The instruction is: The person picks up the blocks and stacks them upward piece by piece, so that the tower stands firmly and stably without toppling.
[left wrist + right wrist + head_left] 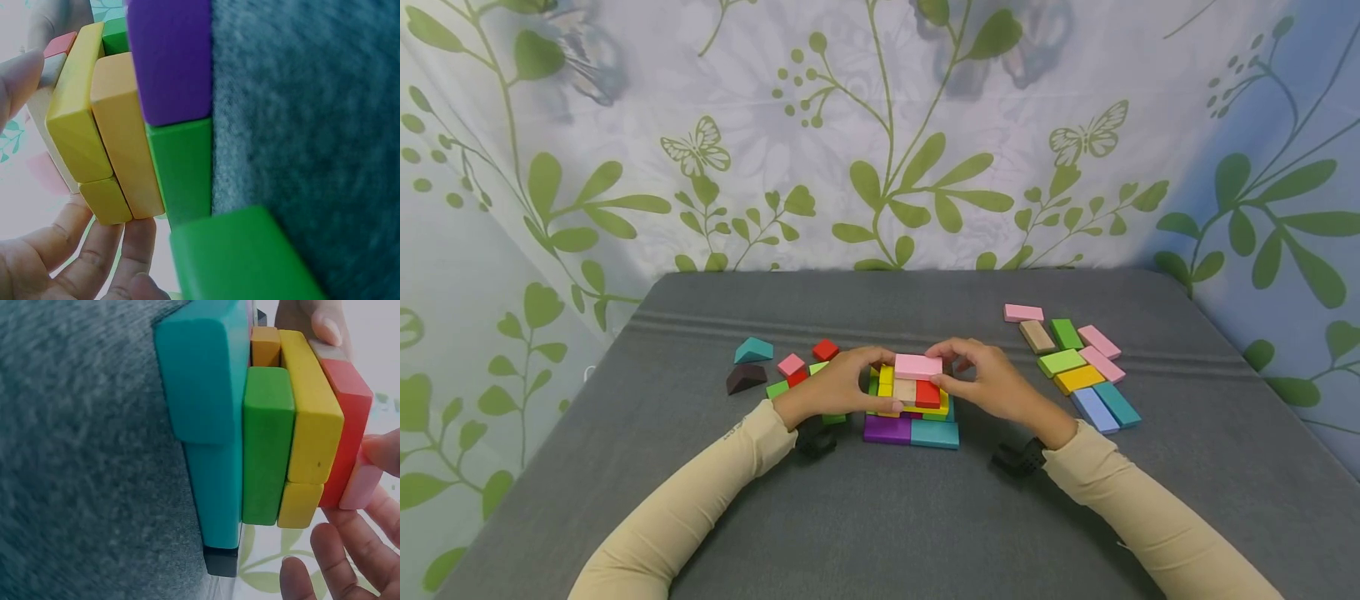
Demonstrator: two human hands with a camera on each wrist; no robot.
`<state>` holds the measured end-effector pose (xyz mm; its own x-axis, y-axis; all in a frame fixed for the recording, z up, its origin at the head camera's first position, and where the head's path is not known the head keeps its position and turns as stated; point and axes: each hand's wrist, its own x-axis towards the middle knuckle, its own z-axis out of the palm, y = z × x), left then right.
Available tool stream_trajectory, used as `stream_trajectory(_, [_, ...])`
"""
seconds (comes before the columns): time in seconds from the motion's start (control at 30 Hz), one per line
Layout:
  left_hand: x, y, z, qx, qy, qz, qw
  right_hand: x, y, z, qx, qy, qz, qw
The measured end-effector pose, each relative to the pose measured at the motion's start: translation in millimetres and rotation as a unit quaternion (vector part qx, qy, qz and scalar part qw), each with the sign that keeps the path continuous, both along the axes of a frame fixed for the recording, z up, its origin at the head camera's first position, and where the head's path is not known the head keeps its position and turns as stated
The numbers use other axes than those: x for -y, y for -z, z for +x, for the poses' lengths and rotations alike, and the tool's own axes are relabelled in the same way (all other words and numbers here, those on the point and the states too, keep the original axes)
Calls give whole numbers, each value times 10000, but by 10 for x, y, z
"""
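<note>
A smooth pink rectangular block (917, 367) lies flat, its long side running left to right, across the far part of a compact layered stack of coloured blocks (917, 400). Directly beneath, a beige block (905, 392) and a red block (928, 394) sit side by side. Below come yellow blocks (317, 412), then orange (122, 137) and green blocks (267, 444). Purple (887, 430) and teal blocks (935, 434) show at the base, on the grey tabletop (895, 517).

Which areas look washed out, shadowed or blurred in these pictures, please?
Left wrist: floral backdrop washed out beside the left hand, grey tabletop blurred; right wrist: tabletop blurred too, red block fairly crisp-edged; head: dark shadow along the left sleeve, backdrop bluish at right.
</note>
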<state>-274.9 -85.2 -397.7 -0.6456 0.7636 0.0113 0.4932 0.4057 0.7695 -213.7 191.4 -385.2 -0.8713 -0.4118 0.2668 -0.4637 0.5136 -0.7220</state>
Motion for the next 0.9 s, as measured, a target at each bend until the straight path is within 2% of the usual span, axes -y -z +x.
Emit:
stream_trajectory(0.23, [3, 0, -1, -20, 2, 3, 10000, 8, 18, -6, -39, 2, -19, 10000])
stream_trajectory(0.4, [0, 4, -2, 14, 9, 9, 10000, -76, -26, -37, 105, 58, -76, 9999])
stream_trajectory(0.57, [5, 13, -9, -50, 4, 5, 10000, -283, -120, -107, -40, 663, 85, 9978])
stream_trajectory(0.7, [6, 17, -3, -68, -21, -9, 10000, -557, -180, -178, -164, 1186, 295, 9924])
stream_trajectory(0.9, [7, 23, -4, -90, 3, 21, 10000, -1019, -216, -232, 238, 1888, 619, 9798])
